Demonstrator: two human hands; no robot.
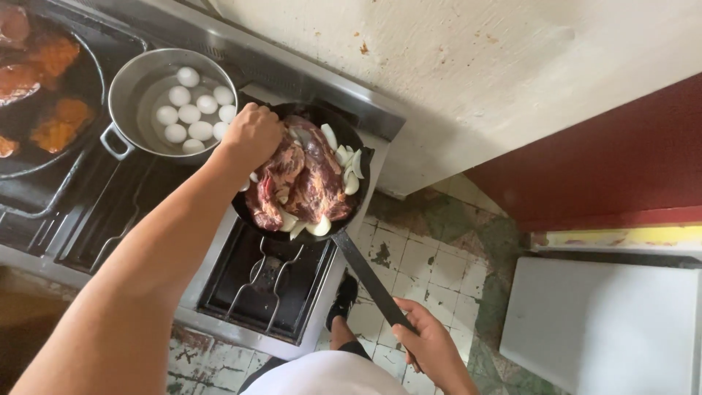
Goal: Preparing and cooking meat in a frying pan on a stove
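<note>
Gripping the pan (pixel 307 179) handle at the stove (pixel 219 322) corner, right hand (pixel 431 344) closed; left hand (pixel 252 135) pinches meat (pixel 303 175), which could slide out if tipped.

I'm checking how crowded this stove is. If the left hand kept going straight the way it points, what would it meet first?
Probably the raw meat in the black pan; the left hand seems to touch it already. Depth is uncertain.

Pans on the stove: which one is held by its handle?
The black skillet with raw meat and onion; the right hand grips its long handle. The egg pot stands unheld.
</note>
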